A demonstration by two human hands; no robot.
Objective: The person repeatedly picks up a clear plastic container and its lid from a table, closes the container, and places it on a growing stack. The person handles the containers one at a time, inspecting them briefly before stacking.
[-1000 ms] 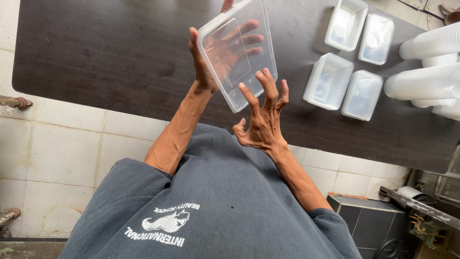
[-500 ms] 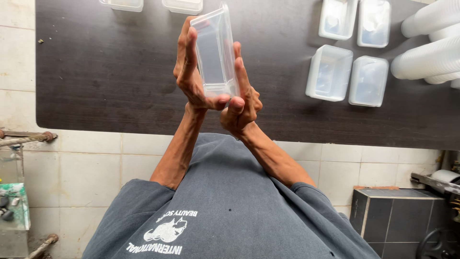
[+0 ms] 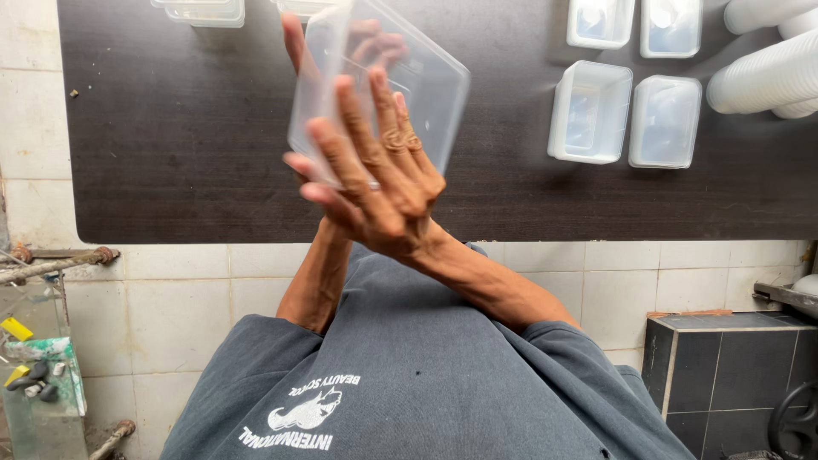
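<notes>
Above the dark table [image 3: 170, 153], right hand [image 3: 379, 183] and left hand [image 3: 341, 51] clasp a clear plastic container [image 3: 426, 94] between flat palms

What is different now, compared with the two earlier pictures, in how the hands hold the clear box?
The clear plastic box has turned: edge-on between both palms half a second ago, it now shows a broad face, tilted. The right hand has moved across in front of it, its fingers spread flat on it; the left hand is behind. Both hands still hold it above the dark table. The four open boxes stay in place.
</notes>
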